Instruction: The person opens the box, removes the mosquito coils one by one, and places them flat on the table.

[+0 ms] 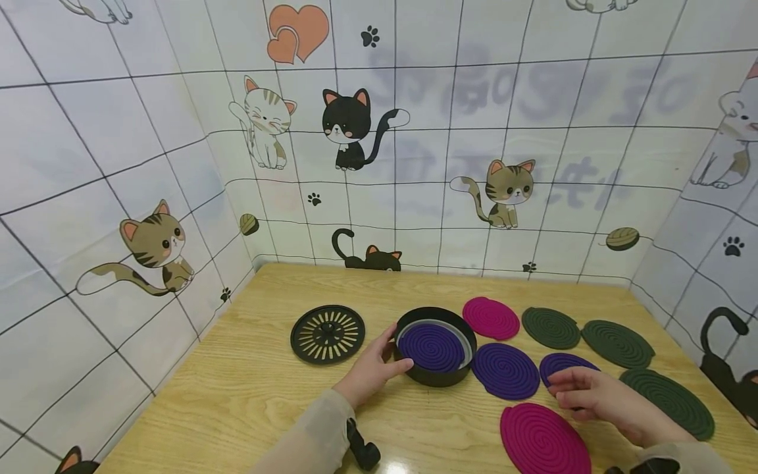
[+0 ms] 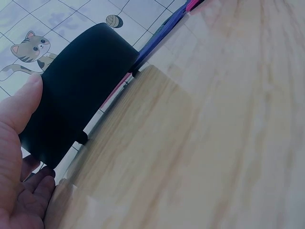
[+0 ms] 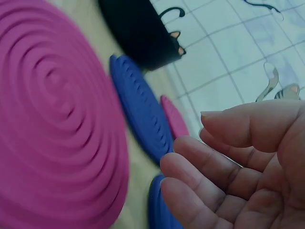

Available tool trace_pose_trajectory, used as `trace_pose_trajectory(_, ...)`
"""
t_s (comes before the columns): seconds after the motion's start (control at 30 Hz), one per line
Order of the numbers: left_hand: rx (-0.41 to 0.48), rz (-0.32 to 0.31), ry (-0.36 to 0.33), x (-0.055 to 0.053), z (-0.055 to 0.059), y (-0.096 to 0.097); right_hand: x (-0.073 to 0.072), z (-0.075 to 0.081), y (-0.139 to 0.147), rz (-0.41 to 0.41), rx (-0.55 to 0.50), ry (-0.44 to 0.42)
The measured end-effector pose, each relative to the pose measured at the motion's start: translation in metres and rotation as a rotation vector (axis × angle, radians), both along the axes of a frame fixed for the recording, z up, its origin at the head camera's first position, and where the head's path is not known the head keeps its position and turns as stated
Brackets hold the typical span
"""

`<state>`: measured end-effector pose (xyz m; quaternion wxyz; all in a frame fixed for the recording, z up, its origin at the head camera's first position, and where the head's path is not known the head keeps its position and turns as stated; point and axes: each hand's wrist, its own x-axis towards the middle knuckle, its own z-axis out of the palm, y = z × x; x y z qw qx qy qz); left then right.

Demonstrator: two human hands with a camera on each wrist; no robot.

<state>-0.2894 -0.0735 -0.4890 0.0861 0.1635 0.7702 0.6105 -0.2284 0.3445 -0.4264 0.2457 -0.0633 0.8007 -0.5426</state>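
My left hand (image 1: 374, 366) grips a round black mosquito coil holder (image 1: 435, 378) by its left side, thumb at the near rim. In the left wrist view the holder's dark wall (image 2: 86, 86) sits between thumb and fingers, slightly raised on small feet. A purple spiral mosquito coil (image 1: 431, 347) lies inside the holder. My right hand (image 1: 598, 397) hovers with loosely bent, empty fingers over another purple coil (image 1: 559, 363), partly covering it. Close to that hand are a pink coil (image 1: 545, 440) and a dark green coil (image 1: 669, 401).
A slotted black lid (image 1: 328, 334) with a centre knob lies left of the holder. A further purple coil (image 1: 506, 370), a pink coil (image 1: 490, 318) and two green coils (image 1: 551, 328) lie on the wooden table (image 1: 237, 395). A cat-printed wall sheet (image 1: 426, 197) encloses the back and sides.
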Motion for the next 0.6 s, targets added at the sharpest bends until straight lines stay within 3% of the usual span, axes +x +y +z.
trace_pose_trajectory(0.3,0.012,-0.010,-0.001,0.001,0.001,0.000,-0.019,0.022,-0.058,-0.053,-0.012,0.110)
trace_pose_trajectory(0.6,0.021,-0.017,-0.004,0.000,0.000,0.000,-0.045,0.023,-0.116,-0.051,-0.099,0.185)
